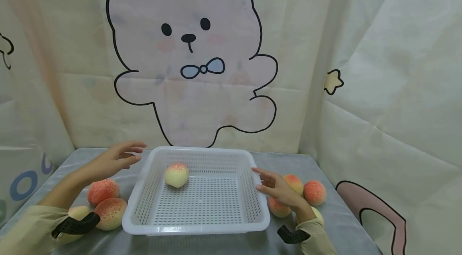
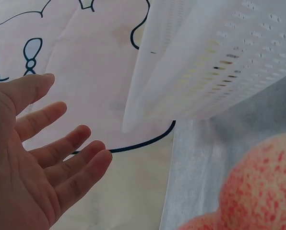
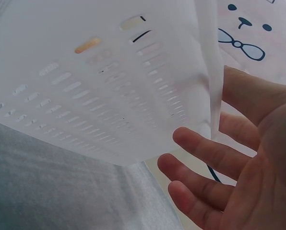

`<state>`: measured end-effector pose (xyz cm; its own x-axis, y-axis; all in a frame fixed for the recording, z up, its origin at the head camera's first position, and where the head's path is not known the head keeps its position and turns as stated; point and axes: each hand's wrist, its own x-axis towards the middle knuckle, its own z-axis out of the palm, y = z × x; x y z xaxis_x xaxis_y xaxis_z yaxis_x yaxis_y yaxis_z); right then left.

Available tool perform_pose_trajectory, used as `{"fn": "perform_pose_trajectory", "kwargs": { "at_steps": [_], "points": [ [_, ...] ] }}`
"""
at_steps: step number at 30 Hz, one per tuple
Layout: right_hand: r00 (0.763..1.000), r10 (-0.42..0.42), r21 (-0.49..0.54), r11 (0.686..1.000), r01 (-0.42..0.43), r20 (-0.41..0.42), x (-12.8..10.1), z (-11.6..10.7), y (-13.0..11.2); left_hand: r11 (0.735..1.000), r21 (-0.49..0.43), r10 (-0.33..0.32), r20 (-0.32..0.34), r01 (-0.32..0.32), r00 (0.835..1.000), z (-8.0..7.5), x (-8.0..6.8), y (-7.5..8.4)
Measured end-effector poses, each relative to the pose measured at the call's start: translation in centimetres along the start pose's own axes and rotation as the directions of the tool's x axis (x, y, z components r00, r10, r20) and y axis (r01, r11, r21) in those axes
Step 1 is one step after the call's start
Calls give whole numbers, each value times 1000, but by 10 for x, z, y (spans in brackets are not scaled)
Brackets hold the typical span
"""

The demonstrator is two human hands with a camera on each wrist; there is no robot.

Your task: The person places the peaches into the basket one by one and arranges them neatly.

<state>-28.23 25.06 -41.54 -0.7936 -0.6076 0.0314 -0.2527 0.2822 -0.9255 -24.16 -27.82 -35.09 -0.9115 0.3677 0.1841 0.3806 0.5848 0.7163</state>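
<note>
A white perforated plastic basket (image 1: 196,229) rests on the table, with one pale yellow peach (image 1: 176,175) speckled red inside, toward its left. My left hand (image 1: 120,156) is raised beside the basket's back left corner, apart from it. In the left wrist view the fingers (image 2: 78,179) are spread and hold nothing. My right hand (image 1: 278,189) is at the basket's right rim, fingertips at the edge. In the right wrist view its loosely extended fingers (image 3: 215,153) lie along the outer wall, while the thumb reaches the rim; firm contact cannot be told.
Several peaches, among them a red one (image 1: 102,192) and a yellow-red one (image 1: 110,213), lie left of the basket. More peaches, including an orange-red one (image 1: 315,192), lie to its right, partly behind my right arm. A printed cloth (image 1: 231,102) hangs behind the grey-covered table (image 1: 343,223).
</note>
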Motion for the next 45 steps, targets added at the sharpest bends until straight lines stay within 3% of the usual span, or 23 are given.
{"fn": "perform_pose_trajectory", "kwargs": {
  "at_steps": [6,20,28,37,40,45],
  "points": [
    [1000,6,0,1000,-6,-4,1,0,-1,1000,23,10,-10,-9,1000,-7,-11,-9],
    [1000,-21,-7,1000,21,-1,1,1,-2,996,58,-77,34,75,996,-24,-46,-34],
    [1000,-14,3,1000,14,-2,1,2,-2,985,21,-174,22,174,984,-30,-75,-59],
    [1000,-30,7,1000,30,5,1,3,-3,961,7,-276,8,276,961,-35,-101,-72],
    [999,-31,10,999,31,8,1,4,-4,958,-16,-285,15,285,958,-38,-109,-78],
    [1000,-30,3,1000,30,0,2,3,-4,964,-92,-249,24,250,968,-45,-121,-98]
  ]
}}
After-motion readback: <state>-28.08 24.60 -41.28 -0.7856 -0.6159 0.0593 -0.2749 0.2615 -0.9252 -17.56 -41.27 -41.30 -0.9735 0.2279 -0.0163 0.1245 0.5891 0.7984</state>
